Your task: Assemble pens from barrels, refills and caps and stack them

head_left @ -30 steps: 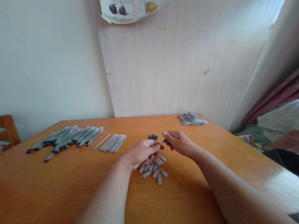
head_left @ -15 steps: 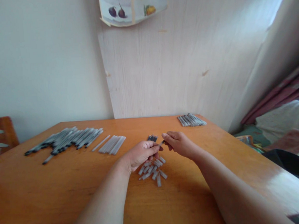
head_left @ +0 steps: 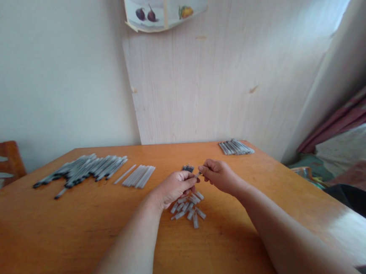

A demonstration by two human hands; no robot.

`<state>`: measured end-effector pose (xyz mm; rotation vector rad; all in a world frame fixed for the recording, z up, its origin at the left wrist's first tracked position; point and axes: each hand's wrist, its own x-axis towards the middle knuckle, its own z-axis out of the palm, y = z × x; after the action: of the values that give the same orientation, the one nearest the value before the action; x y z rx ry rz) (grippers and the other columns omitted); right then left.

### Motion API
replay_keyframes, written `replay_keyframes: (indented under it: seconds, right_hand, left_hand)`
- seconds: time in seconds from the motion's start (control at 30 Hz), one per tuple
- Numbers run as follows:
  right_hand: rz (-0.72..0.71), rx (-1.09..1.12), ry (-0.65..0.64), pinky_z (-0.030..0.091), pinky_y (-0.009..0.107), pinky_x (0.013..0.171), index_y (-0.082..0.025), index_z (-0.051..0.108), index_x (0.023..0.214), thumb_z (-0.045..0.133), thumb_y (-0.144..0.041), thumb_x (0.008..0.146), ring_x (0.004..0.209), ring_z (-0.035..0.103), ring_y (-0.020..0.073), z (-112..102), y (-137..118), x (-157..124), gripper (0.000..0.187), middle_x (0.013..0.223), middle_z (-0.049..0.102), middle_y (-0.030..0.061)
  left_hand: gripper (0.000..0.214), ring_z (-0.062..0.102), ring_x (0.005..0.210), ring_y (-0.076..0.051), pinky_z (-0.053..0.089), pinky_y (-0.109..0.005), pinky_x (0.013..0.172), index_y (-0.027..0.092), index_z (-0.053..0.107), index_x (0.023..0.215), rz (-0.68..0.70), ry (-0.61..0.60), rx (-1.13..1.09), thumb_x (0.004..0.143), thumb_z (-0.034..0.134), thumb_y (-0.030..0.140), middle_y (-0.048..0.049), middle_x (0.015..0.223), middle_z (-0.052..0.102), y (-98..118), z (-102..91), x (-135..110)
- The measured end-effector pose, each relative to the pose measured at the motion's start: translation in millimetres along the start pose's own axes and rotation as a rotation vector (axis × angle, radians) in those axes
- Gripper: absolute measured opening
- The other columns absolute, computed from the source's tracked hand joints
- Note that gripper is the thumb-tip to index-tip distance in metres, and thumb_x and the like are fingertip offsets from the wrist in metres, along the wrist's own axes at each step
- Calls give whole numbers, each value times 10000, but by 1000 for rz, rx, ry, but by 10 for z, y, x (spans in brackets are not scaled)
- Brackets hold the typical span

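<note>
My left hand [head_left: 181, 185] is closed, pinching a small translucent pen part [head_left: 198, 175] between thumb and fingers. My right hand [head_left: 213, 171] pinches the far end of the same part, where something dark shows between the fingertips; its exact shape is too small to make out. Under and in front of my left hand lies a loose pile of short clear pen caps [head_left: 188, 207]. Just beyond that hand is a small group of dark-bodied pen pieces [head_left: 188, 168], partly hidden by it.
Clear pen barrels [head_left: 139, 176] lie in a row left of my hands. Farther left spreads a heap of long black-tipped pen pieces [head_left: 81, 170]. A stack of pens [head_left: 236, 146] rests at the table's [head_left: 68, 247] back right corner. A black bin [head_left: 354, 201] stands beyond the right edge.
The view has shifted slightly. My right fingertips have moved a little on the pen part, and less of its dark end shows. Both hands keep hold.
</note>
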<state>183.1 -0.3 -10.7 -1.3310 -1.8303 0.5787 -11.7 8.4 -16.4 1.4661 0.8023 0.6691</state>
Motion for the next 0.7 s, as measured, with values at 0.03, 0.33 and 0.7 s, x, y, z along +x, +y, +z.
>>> replay_keyframes:
  seconds: [0.03,0.33,0.7]
  right_hand:
    - [-5,-12,7,361,222,491,-185,535,706,490,-490,880,523,493,105,3,-2,0,354,607,597,8]
    - [-1,96,57,406,221,524,-188,534,731,476,-481,886,531,518,105,-30,-42,-6,337,638,612,11]
    - [84,229,104,391,218,485,-197,492,712,504,-506,858,487,485,100,32,-47,24,342,596,590,4]
  left_hand:
    - [423,416,482,-50,248,-200,461,95,618,958,-3,-1,-5,761,687,462,-12,670,583,-4,2,2]
    - [423,537,525,-100,333,-209,501,79,617,941,-81,-100,-149,810,613,480,-113,747,675,-24,-14,10]
    - [313,517,536,-78,374,-210,539,113,594,812,57,67,-33,746,718,392,-49,700,632,44,43,-25]
